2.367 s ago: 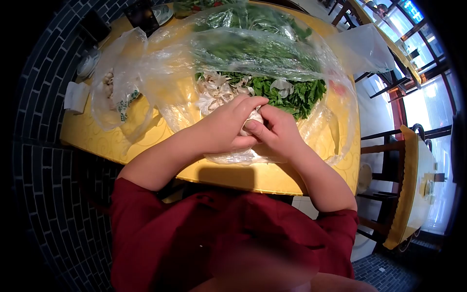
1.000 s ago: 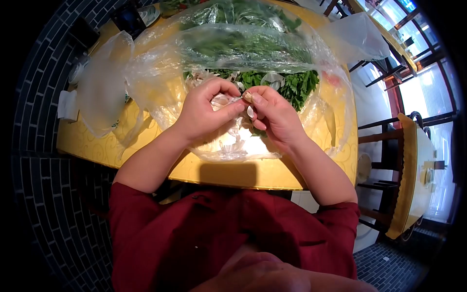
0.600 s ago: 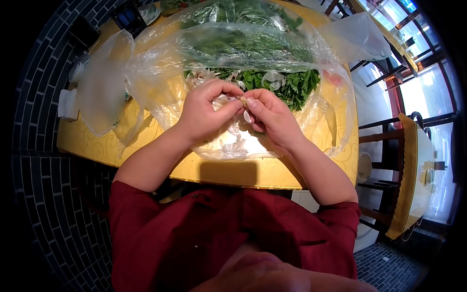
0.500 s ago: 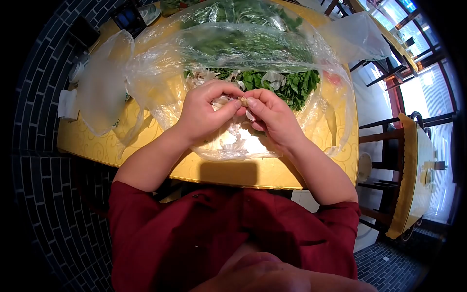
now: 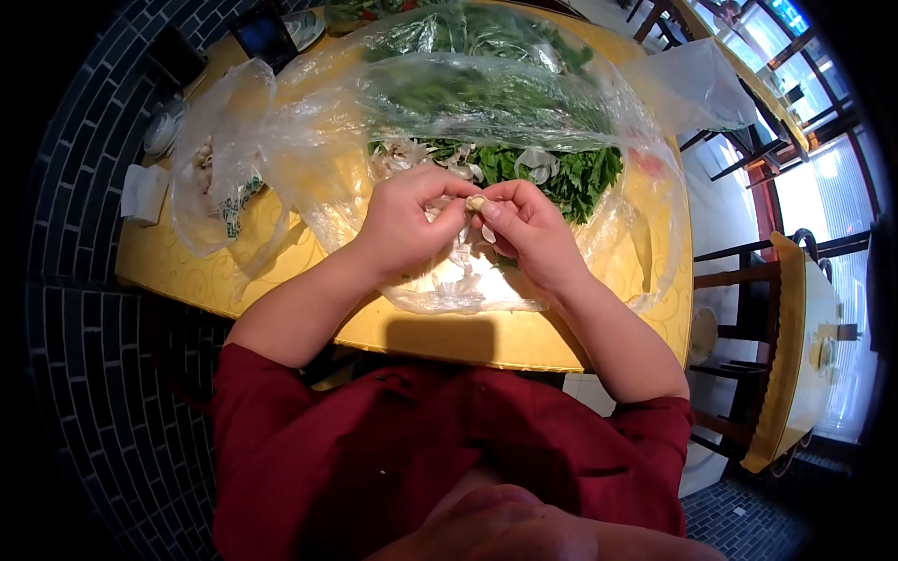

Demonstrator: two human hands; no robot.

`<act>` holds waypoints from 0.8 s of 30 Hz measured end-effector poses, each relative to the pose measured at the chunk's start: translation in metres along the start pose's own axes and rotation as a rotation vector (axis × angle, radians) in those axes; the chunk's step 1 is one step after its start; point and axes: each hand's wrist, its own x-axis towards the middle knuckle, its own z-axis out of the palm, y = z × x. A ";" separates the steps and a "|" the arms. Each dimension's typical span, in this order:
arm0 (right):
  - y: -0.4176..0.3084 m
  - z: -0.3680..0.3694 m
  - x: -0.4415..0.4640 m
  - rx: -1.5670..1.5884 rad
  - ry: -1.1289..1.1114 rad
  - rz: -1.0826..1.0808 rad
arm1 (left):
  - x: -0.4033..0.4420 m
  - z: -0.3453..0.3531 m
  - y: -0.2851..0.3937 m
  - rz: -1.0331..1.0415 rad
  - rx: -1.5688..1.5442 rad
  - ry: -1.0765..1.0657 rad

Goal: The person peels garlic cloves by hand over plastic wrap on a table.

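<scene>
A pale garlic clove [image 5: 476, 203] is pinched between the fingertips of both hands, above the near part of a clear plastic bag. My left hand [image 5: 417, 221] grips it from the left with thumb and forefinger. From the other side my right hand [image 5: 535, 228] holds it in a pinch, and a whitish piece shows under its fingers. Garlic skins [image 5: 404, 154] lie just beyond my left hand, and more skins [image 5: 458, 271] are scattered on the bag below. Leafy greens [image 5: 552, 173] lie behind my hands, partly under the clear plastic [image 5: 486, 75].
A plastic bag [image 5: 224, 168] with garlic bulbs inside sits on the left of the yellow-covered table [image 5: 281, 309]. Near it are a white tissue box [image 5: 145, 194] and some dishes [image 5: 164, 131]. A dark screen [image 5: 264, 35] stands at the back left. Chairs and another table [image 5: 804, 355] are at the right.
The view has shifted slightly, so the table sits a little lower and further right. Both hands remain together at the garlic clove, with the fingers slightly repositioned.
</scene>
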 end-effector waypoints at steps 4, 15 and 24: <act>0.002 0.000 -0.001 0.012 -0.030 -0.006 | 0.000 0.003 -0.003 0.081 0.071 0.034; -0.001 -0.001 -0.001 0.036 -0.026 0.002 | -0.001 0.002 0.001 -0.052 -0.091 0.003; 0.007 -0.001 0.001 -0.268 0.015 -0.142 | 0.000 0.002 -0.001 -0.044 -0.015 -0.001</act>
